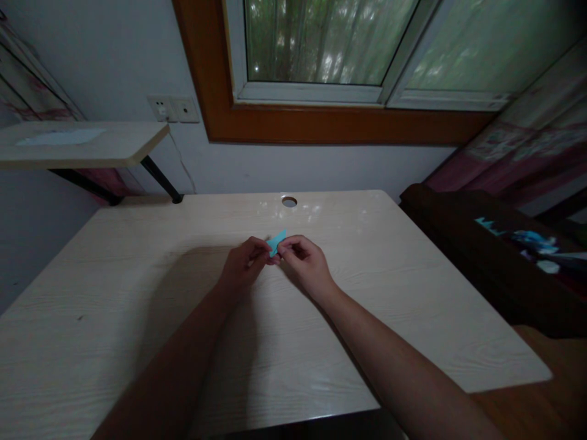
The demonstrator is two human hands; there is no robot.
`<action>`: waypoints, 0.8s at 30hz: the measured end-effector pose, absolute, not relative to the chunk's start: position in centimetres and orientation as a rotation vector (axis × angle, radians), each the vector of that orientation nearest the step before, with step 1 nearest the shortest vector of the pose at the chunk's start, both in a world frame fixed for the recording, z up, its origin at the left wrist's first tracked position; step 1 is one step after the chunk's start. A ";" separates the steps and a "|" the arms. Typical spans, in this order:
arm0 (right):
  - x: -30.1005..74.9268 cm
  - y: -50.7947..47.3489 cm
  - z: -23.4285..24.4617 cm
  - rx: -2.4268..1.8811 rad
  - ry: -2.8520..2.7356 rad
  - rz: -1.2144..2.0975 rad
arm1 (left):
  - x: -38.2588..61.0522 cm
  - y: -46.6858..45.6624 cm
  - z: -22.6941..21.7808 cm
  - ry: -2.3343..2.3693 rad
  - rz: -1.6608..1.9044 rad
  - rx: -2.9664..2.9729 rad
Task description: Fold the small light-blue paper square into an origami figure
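Note:
A small piece of turquoise paper, folded to a point at its upper right, is held between my two hands over the desk. My left hand pinches its left side with thumb and fingers. On the other side, my right hand grips the paper's lower right edge between thumb and forefinger. Fingertips cover the paper's lower part, so its full folded shape is hidden.
A raised shelf on black legs stands at the desk's back left. Near the back edge is a round cable hole. Right of the desk, a dark wooden piece of furniture bears turquoise scraps and other small items. Wall sockets sit beside the window.

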State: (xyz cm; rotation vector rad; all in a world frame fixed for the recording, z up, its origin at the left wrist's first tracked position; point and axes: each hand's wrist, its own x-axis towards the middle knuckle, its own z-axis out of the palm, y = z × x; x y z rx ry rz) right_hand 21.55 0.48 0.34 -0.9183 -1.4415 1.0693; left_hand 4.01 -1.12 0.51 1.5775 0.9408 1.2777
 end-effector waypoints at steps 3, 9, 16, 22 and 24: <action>21.5 0.4 0.5 -0.922 -1.445 1.072 | 4.1 -1.2 0.7 0.933 1.277 1.574; 21.5 0.3 0.8 -0.932 -1.470 1.062 | 4.3 -1.0 0.8 1.089 1.290 1.615; 21.4 0.3 0.6 -0.906 -1.396 1.105 | 4.3 -0.8 0.6 1.092 1.277 1.635; 21.1 0.4 0.8 -0.871 -1.293 1.164 | 4.6 -0.7 0.4 1.050 1.338 1.573; 21.1 0.4 0.8 -0.876 -1.301 1.158 | 4.7 -0.6 0.2 0.984 1.352 1.516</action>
